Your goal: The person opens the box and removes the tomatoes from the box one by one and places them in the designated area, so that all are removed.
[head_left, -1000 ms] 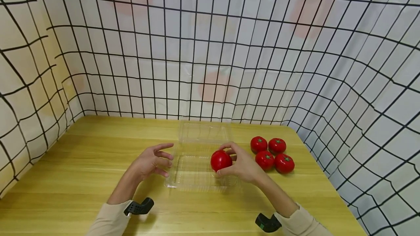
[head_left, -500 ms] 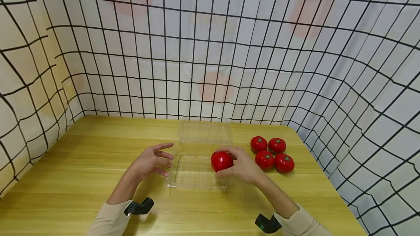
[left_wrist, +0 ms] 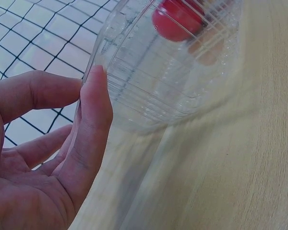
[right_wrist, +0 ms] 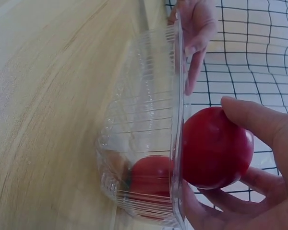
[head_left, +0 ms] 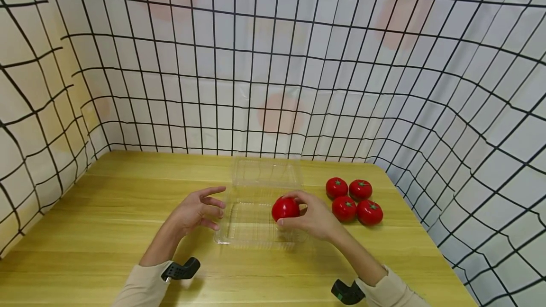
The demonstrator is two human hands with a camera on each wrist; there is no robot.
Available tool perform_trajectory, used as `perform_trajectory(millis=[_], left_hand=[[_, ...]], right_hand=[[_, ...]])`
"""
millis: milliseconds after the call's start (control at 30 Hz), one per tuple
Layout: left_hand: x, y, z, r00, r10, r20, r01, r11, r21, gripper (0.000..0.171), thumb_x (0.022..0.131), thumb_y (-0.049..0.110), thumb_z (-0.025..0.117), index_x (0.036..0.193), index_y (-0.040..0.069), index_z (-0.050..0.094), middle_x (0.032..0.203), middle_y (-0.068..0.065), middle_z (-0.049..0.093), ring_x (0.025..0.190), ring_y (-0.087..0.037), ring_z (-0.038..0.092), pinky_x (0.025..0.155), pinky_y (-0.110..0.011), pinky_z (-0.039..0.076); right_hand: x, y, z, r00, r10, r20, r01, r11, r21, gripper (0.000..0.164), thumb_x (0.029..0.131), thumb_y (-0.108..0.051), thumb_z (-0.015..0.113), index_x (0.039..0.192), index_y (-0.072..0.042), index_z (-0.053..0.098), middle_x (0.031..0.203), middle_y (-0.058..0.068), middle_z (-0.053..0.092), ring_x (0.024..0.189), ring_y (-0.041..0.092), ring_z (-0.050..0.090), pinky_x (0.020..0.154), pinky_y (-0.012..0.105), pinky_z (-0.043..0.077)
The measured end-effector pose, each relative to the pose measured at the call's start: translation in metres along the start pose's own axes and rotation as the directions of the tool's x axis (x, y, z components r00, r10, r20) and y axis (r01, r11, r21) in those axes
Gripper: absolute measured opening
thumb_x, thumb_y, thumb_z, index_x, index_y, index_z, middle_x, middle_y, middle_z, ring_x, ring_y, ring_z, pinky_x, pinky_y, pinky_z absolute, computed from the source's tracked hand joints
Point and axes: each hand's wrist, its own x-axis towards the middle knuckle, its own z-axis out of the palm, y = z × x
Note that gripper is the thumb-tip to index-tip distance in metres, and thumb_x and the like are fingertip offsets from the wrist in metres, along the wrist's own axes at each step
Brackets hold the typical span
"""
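Observation:
A clear plastic clamshell container (head_left: 251, 238) lies open on the table, its lid (head_left: 266, 172) folded back. At its left edge my left hand (head_left: 194, 210) pinches the rim, fingers on both sides of it in the left wrist view. My right hand (head_left: 313, 217) grips a red tomato (head_left: 286, 208) over the container's right part. In the right wrist view this tomato (right_wrist: 216, 148) sits at the rim (right_wrist: 176, 115), between thumb and fingers. Lower down, a red shape (right_wrist: 151, 179) shows through the clear wall; whether it is a second tomato, I cannot tell.
Several red tomatoes with green stems, one of them a front tomato (head_left: 369, 212), stand grouped on the wooden table (head_left: 128, 179) to the right. A white sheet with black netting (head_left: 273, 60) surrounds the table at the back and sides.
My right hand has shifted slightly left with the tomato, and its upper fingers sit a little lower over it. The left hand and the container have stayed in place.

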Motion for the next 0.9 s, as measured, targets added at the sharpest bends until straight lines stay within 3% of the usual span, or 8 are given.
perform_trajectory(millis=[100, 233, 333, 533, 900], left_hand=[[0.0, 0.0002, 0.0002, 1.0, 0.003, 0.002, -0.003, 1.0, 0.001, 0.079, 0.087, -0.006, 0.065, 0.158, 0.001, 0.029, 0.111, -0.016, 0.059, 0.083, -0.02, 0.066, 0.062, -0.034, 0.063], [0.0, 0.0003, 0.0003, 1.0, 0.005, 0.004, -0.005, 1.0, 0.0, 0.079, 0.088, -0.006, 0.064, 0.158, 0.0, 0.029, 0.111, -0.016, 0.06, 0.083, -0.02, 0.066, 0.062, -0.035, 0.063], [0.0, 0.0001, 0.0003, 1.0, 0.004, 0.004, -0.004, 1.0, -0.005, 0.079, 0.088, -0.006, 0.064, 0.158, 0.0, 0.029, 0.111, -0.016, 0.06, 0.083, -0.021, 0.066, 0.062, -0.035, 0.063], [-0.0002, 0.0001, 0.0009, 1.0, 0.002, 0.002, -0.001, 1.0, -0.006, 0.078, 0.088, -0.006, 0.064, 0.158, 0.0, 0.029, 0.11, -0.015, 0.061, 0.083, -0.02, 0.066, 0.062, -0.035, 0.063], [0.0001, -0.0002, 0.0004, 1.0, 0.001, 0.001, -0.001, 1.0, -0.01, 0.078, 0.089, -0.006, 0.064, 0.158, 0.0, 0.029, 0.111, -0.016, 0.06, 0.084, -0.021, 0.067, 0.062, -0.035, 0.064]], right_hand=[[-0.0009, -0.0004, -0.0003, 1.0, 0.011, 0.007, -0.011, 1.0, 0.028, 0.062, 0.078, -0.036, 0.087, 0.132, -0.019, 0.062, 0.131, 0.013, 0.064, 0.099, 0.029, 0.069, 0.073, 0.038, 0.062], [-0.0022, -0.0018, -0.0018, 0.998, 0.024, 0.057, -0.033, 0.986, 0.163, 0.062, 0.081, -0.025, 0.086, 0.135, -0.014, 0.058, 0.137, 0.022, 0.057, 0.085, 0.03, 0.072, 0.064, 0.041, 0.064], [-0.0017, -0.0018, -0.0027, 0.998, 0.018, 0.059, -0.031, 0.974, 0.223, 0.059, 0.082, -0.017, 0.085, 0.133, -0.012, 0.056, 0.14, 0.023, 0.053, 0.092, 0.03, 0.071, 0.073, 0.043, 0.064], [0.0004, -0.0004, -0.0031, 1.0, 0.022, 0.022, -0.026, 0.977, 0.212, 0.056, 0.08, -0.008, 0.084, 0.128, -0.015, 0.056, 0.143, 0.018, 0.051, 0.104, 0.033, 0.067, 0.093, 0.045, 0.059], [0.0025, -0.0016, -0.0018, 0.999, 0.051, 0.009, -0.052, 0.962, 0.267, 0.057, 0.073, 0.003, 0.08, 0.122, -0.012, 0.053, 0.139, 0.019, 0.048, 0.1, 0.032, 0.065, 0.088, 0.042, 0.06]])
